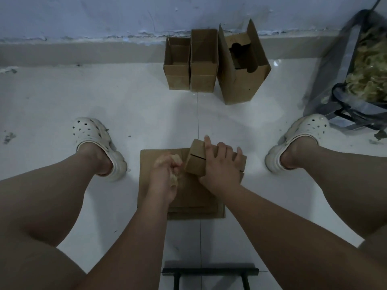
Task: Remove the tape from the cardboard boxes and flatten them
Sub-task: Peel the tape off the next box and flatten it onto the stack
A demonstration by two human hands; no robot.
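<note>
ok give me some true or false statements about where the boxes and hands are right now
1. Three open boxes stand upright by the wall. True.
2. The right hand is empty. False: it grips a small box over the flattened cardboard on the floor.
3. The left hand grips a wad of crumpled tape. True.
4. A bag sits on the person's left side. False: the bag is on their right, by the right foot.
</note>
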